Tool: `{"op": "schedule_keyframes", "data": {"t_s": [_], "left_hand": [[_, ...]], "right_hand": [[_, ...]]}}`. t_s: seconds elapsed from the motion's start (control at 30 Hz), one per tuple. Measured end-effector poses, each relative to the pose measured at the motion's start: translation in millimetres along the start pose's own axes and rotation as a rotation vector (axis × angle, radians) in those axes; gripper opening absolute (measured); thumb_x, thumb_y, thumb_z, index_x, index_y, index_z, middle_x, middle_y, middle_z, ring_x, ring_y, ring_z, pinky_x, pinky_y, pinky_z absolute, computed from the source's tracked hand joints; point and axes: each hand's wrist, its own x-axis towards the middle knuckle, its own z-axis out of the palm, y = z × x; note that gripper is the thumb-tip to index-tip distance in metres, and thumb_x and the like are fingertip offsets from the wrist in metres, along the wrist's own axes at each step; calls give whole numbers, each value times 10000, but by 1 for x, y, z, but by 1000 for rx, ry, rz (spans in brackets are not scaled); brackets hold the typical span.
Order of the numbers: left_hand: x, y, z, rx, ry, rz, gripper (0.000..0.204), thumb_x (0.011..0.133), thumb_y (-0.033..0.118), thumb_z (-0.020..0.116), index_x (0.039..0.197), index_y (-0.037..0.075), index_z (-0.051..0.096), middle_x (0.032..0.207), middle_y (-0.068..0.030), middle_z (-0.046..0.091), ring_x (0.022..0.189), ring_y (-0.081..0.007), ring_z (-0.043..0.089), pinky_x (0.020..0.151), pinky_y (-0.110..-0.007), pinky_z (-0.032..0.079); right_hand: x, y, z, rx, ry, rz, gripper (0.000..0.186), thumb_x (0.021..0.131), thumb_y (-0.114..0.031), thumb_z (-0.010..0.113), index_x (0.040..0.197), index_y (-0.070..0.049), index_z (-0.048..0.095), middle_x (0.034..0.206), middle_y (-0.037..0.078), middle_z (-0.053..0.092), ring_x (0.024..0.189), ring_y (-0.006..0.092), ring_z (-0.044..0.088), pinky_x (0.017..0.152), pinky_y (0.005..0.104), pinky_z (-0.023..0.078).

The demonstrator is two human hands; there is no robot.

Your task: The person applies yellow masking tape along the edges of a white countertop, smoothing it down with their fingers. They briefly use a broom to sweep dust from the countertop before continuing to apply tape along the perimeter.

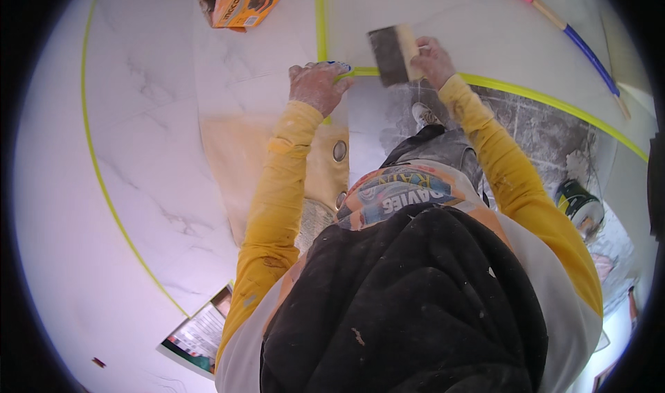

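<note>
My left hand [318, 87], dusted white, is closed around a roll of yellow-green masking tape [344, 76] with a blue and white core. It rests near the junction where a strip of the same tape [321, 19] runs away from me and another strip [547, 101] curves off to the right. My right hand [433, 62] grips a wide flat tool [389, 55] by its pale edge. Its dark rectangular face points left, just above the taped edge; I cannot tell if it is a scraper or a sanding block.
An orange box [244, 4], torn open, stands at the far left. A long pole with blue and pink sections [589, 54] lies at the far right. Below right is a dark can [580, 209] on the stained floor. A tan panel [267, 164] with round metal fittings sits left of me.
</note>
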Motion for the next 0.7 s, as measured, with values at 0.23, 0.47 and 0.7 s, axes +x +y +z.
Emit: {"op": "schedule_keyframes", "data": {"t_s": [0.23,0.47,0.7], "left_hand": [[0,-1,-5,3,-81,-6,381,896,434,623,1150,163,707,1197,-89,675,1118,-268,606,959,-436,417],[4,23,1,182,-105,14,388,895,425,632,1127,124,713,1178,-99,677,1089,-301,614,939,-427,451],[2,35,25,209,-130,21,359,909,402,610,1137,139,698,1143,-91,680,1102,-307,601,948,-438,428]], "right_hand": [[-26,40,51,-340,-75,166,439,839,-191,632,1247,-46,565,1003,147,681,913,260,670,822,356,524],[-14,47,80,-638,-153,77,444,865,-342,592,1184,-33,581,1042,254,658,1019,411,622,895,455,486],[-1,59,111,-613,5,74,419,868,-335,567,1140,-26,642,1122,256,654,1028,423,627,889,461,506]]}}
